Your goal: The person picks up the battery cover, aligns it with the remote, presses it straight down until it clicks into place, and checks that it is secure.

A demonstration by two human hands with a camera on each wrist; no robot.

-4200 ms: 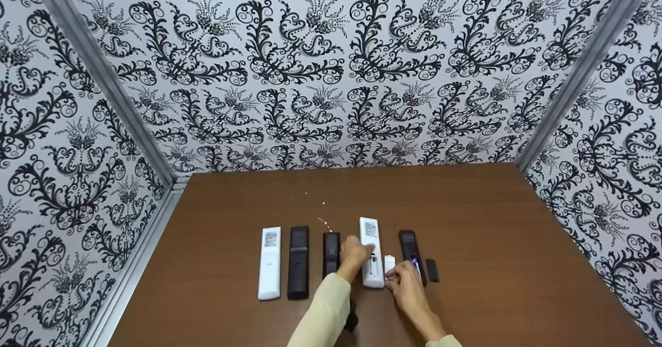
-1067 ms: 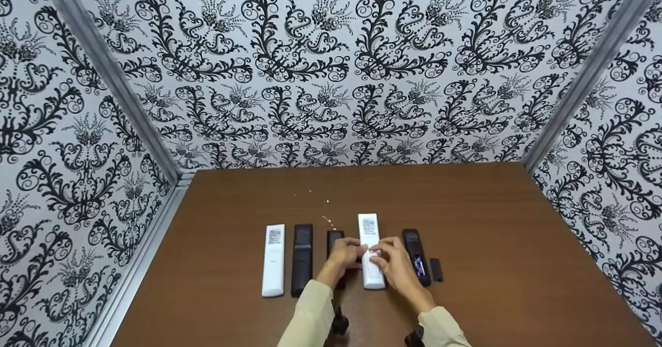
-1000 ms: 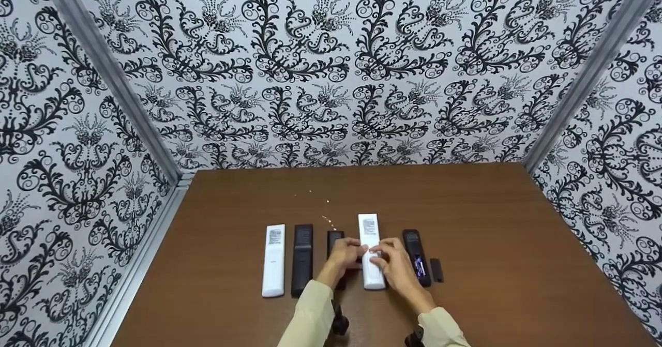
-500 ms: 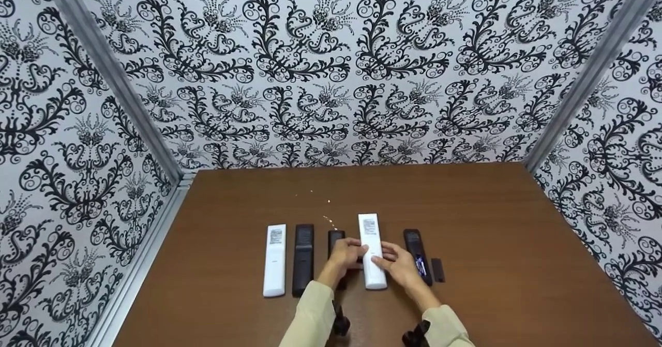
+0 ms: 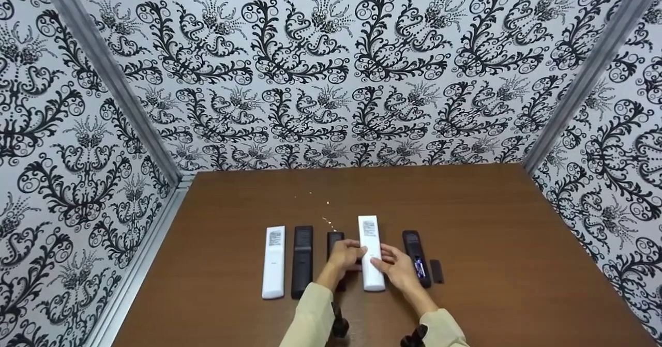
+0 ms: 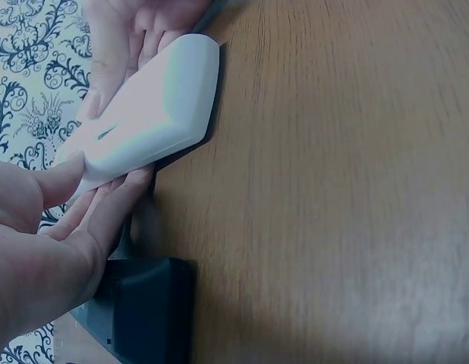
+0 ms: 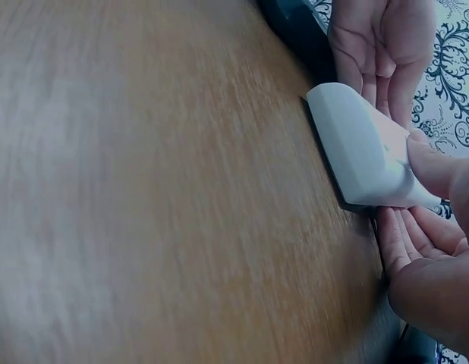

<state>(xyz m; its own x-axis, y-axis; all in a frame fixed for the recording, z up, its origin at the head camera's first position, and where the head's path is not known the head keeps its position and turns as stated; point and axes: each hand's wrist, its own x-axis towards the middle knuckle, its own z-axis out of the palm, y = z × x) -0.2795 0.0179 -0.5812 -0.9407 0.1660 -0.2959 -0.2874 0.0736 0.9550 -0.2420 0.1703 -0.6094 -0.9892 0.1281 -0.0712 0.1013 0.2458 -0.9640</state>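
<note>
A white remote control (image 5: pixel 371 277) lies back side up, label toward the far end, with its battery cover fitted flush. My left hand (image 5: pixel 344 256) grips its left edge, thumb on top and fingers along the side. From the right, my right hand (image 5: pixel 399 268) holds it the same way, thumb over the back. Both wrist views show the white remote's rounded near end (image 6: pixel 181 91) between the two hands. Just right of my right hand is a black remote (image 5: pixel 411 239) whose open compartment shows batteries (image 5: pixel 419 267). Its dark battery cover (image 5: pixel 437 272) lies beside it.
On the brown table (image 5: pixel 232 197), a second white remote (image 5: pixel 273 269) and a large black remote (image 5: pixel 302 269) lie face down to the left. A smaller black remote (image 5: pixel 335 238) is partly hidden by my left hand. Patterned walls (image 5: pixel 331 104) enclose the back and sides.
The white cover, earlier lying beside the white remote's open compartment, is now on it. My right hand has moved from pressing on top to gripping the right edge; the left hand stays put.
</note>
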